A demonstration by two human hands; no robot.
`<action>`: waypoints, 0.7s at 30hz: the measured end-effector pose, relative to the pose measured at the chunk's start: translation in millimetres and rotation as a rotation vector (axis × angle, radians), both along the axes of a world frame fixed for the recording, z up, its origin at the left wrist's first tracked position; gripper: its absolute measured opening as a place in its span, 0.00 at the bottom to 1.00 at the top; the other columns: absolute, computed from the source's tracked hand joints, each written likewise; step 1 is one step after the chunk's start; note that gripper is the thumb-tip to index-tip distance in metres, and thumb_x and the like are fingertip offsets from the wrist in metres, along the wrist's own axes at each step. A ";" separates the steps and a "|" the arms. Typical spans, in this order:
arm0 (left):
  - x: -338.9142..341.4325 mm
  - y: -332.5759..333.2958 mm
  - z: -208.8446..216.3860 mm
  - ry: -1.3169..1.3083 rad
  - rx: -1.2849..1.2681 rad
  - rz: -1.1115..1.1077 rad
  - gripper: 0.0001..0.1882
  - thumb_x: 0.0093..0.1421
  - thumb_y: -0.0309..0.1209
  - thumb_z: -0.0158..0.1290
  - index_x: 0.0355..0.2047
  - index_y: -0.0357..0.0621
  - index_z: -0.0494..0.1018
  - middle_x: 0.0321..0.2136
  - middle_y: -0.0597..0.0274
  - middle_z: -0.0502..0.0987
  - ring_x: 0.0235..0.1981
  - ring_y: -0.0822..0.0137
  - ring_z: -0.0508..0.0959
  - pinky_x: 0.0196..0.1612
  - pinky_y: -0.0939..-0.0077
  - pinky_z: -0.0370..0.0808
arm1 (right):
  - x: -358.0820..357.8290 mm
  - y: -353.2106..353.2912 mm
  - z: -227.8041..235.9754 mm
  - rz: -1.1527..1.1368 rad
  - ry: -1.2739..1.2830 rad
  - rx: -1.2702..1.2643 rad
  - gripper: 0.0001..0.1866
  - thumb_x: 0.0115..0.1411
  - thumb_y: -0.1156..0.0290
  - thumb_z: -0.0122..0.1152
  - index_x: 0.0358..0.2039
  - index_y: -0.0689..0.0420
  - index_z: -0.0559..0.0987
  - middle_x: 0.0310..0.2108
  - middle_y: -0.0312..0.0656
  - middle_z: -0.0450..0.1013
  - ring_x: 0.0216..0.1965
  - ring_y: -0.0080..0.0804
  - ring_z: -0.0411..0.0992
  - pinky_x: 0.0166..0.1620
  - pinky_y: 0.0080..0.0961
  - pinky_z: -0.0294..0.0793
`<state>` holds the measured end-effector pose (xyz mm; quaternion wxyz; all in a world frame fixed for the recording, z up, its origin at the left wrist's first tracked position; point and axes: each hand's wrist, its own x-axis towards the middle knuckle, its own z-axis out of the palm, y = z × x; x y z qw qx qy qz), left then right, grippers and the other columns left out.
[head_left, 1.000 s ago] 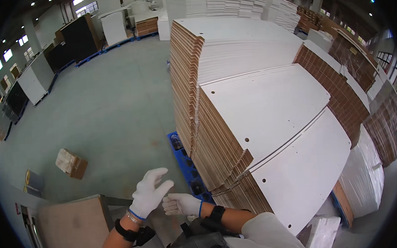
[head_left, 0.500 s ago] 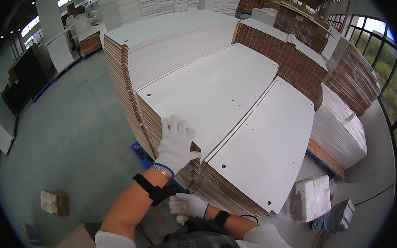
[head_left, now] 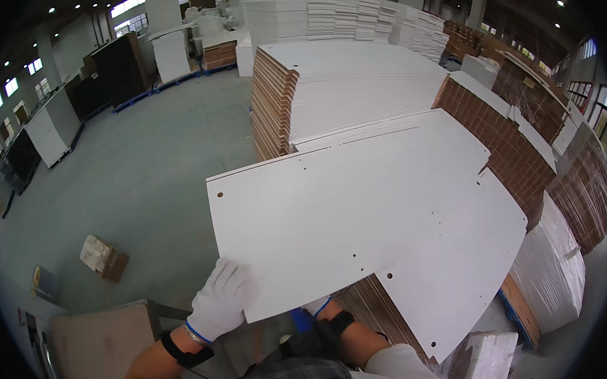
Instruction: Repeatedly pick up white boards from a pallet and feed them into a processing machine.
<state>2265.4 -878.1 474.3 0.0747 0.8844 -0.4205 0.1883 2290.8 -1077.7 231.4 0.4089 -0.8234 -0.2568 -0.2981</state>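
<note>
A large white panel (head_left: 318,209) with small drilled holes juts out leftward from the top of its stack. My left hand (head_left: 220,299), in a white knit glove with a blue cuff, is closed on the panel's near left corner, fingers over the top edge. My right hand (head_left: 315,305), also gloved, sits at the panel's near edge. Only its back and cuff show; the fingers are hidden beneath the panel. Against the right side of the panel lies another white board (head_left: 455,277), topping a stack of brown-edged boards.
Behind stands a taller stack of white boards (head_left: 366,81). Brown-edged boards (head_left: 501,132) and a plastic-wrapped pallet load (head_left: 548,272) stand at the right. A small carton (head_left: 105,258) sits on the green floor (head_left: 157,177). A brown-topped table (head_left: 104,340) stands at the lower left.
The top panel has slid and turned leftward, now overhanging its stack. My left hand has moved from the stack's corner to the panel's left end; my right hand has gone partly under it. The view has turned left.
</note>
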 end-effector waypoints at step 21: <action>-210.6 166.7 89.6 -0.010 -0.290 0.277 0.19 0.44 0.31 0.60 0.35 0.41 0.65 0.41 0.48 0.71 0.39 0.41 0.74 0.40 0.57 0.75 | 239.4 87.4 61.0 0.477 -0.028 0.680 0.13 0.65 0.61 0.40 0.35 0.59 0.68 0.21 0.37 0.57 0.25 0.28 0.60 0.35 0.39 0.67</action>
